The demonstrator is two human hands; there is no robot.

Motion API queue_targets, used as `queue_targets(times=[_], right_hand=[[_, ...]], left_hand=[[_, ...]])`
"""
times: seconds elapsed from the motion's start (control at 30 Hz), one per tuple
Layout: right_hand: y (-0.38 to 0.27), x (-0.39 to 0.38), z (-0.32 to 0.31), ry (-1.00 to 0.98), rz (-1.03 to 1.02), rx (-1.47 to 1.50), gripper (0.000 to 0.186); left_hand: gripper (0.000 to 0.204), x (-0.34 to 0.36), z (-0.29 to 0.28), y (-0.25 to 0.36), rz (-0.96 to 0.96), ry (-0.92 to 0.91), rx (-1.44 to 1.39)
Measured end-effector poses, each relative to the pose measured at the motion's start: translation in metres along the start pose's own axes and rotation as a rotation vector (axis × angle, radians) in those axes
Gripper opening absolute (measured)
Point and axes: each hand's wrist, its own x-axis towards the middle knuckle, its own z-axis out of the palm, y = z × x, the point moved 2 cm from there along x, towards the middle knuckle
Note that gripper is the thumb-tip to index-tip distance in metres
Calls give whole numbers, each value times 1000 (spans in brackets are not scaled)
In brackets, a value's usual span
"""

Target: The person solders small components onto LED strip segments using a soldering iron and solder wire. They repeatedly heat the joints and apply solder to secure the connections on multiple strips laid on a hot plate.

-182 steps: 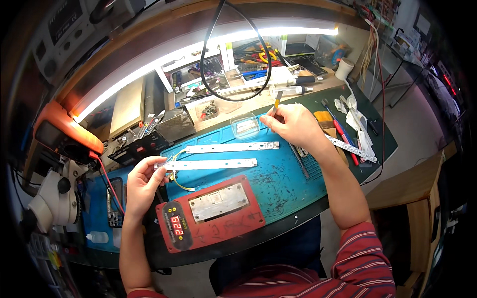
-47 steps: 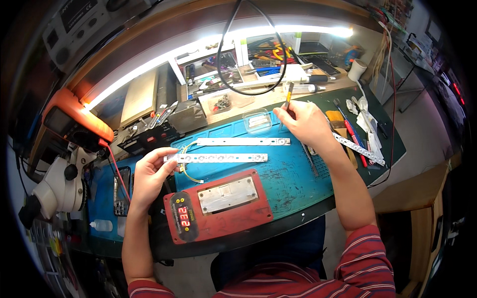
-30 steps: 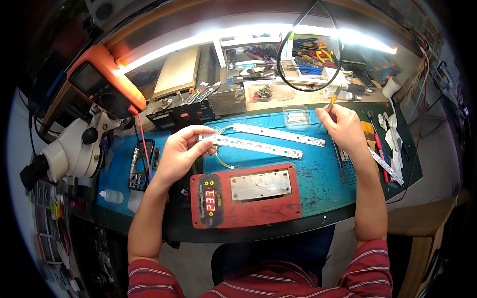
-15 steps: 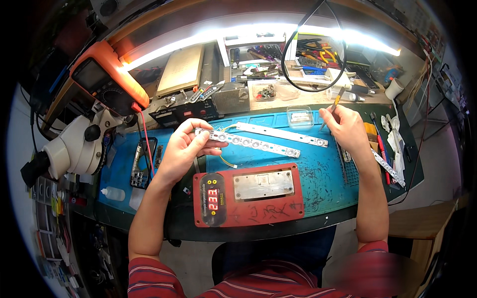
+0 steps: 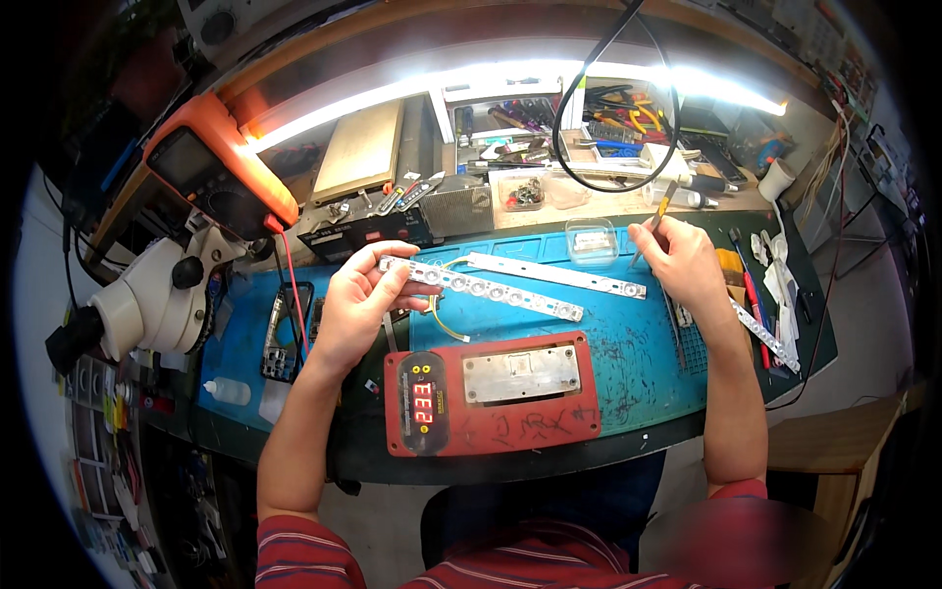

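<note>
Beyond the red heating plate (image 5: 496,432), the left hand (image 5: 361,302) pinches a lensed strip (image 5: 497,294) by one end; a second strip (image 5: 554,275) lies behind. The right hand (image 5: 687,267) grips a slim tool (image 5: 666,204), apart from the first; work looks unfinished.

- We see a plate (image 5: 520,375) of dull metal in a matt red housing (image 5: 491,444).
- The strip of lenses (image 5: 497,294) looks smooth and glossy to us.
- We find the blue mat (image 5: 638,344) scuffed (rubber-like, to our eyes).
- The small box (image 5: 595,260) is of clear, glossy plastic.
</note>
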Motion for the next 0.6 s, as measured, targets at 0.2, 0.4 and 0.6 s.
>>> queue_targets(times=[0.2,0.4,0.6], right_hand=[[-4,0,-2,-19,26,-5,40],[-3,0,-1,-8,6,1,40],[-1,0,-1,5,-14,13,40]], left_hand=[[31,0,-1,-1,23,7,33],[35,1,-3,-3,25,15,82],[37,-1,2,-1,13,-11,137]])
